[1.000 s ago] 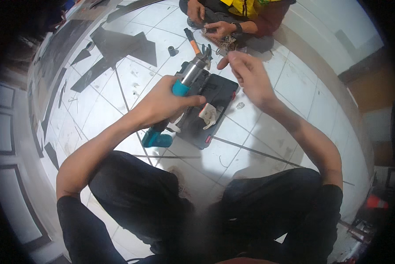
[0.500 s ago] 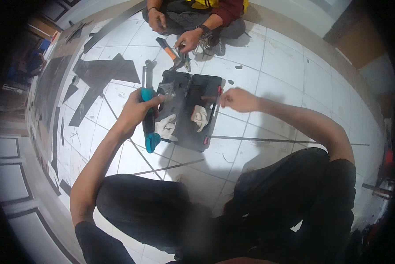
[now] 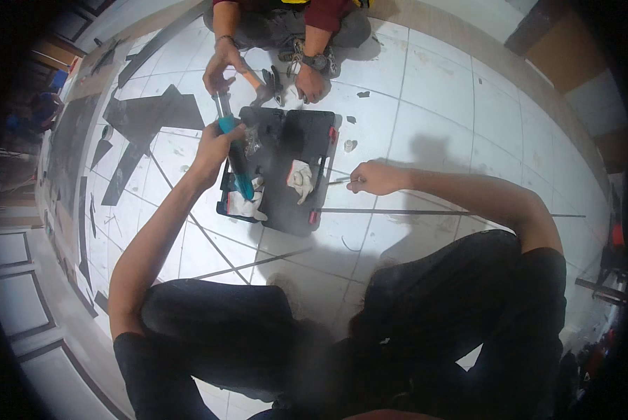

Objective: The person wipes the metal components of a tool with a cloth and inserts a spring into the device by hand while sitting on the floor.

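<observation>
My left hand (image 3: 214, 152) is wrapped round a teal cordless ratchet (image 3: 240, 171) with a silver neck, tilted over the left side of an open black case (image 3: 275, 190). At its far end a co-worker's hand (image 3: 223, 64) touches or grips the silver neck. To the right of the case, my right hand (image 3: 380, 178) is closed on a thin metal rod (image 3: 339, 181), which points left toward the case edge. In the case lie a white glove (image 3: 248, 203) under the ratchet, another white glove (image 3: 300, 180) with a red cuff, and a clear plastic bag (image 3: 252, 140).
Opposite me a person sits on the tiled floor, their other hand (image 3: 310, 84) resting near the case. A hammer (image 3: 259, 89) and pliers (image 3: 275, 85) lie beside them. Dark sheet offcuts (image 3: 153, 112) and long thin strips (image 3: 398, 211) are spread on the floor.
My left hand has moved the ratchet forward, and the co-worker's hand has come to its silver end. My right hand has drawn slightly back from the case, showing the metal rod.
</observation>
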The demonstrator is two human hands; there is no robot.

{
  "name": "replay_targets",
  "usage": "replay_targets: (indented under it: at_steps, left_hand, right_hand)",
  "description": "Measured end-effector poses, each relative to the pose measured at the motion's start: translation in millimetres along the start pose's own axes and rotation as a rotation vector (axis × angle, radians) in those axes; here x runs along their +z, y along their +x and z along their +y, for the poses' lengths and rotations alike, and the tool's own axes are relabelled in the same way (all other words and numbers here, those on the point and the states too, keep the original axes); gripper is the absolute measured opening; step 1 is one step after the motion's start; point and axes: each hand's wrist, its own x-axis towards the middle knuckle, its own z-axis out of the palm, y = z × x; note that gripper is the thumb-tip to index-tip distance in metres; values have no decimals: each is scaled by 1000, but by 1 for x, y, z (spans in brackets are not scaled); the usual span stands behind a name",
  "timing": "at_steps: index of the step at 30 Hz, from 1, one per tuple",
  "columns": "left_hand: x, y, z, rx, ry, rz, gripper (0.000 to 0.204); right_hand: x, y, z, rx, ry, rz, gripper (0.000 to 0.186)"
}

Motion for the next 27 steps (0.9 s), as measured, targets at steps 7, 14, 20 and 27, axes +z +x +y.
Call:
replay_targets:
  at_steps: [7,14,20,27]
  left_hand:
    - [2,16,-4,-7,-15,-3,35]
    - [5,20,1,29,-48,35,37]
    - [-15,27,9,181,-34,121,73]
    - [-46,0,-77,-85,322,-166,54]
  right_hand:
    - [1,2,8,36,94,-18,42]
    - [-2,0,8,41,114,-5,42]
    - [-1,2,19,48,111,7,41]
    - [-10,5,7,97,-38,-44,40]
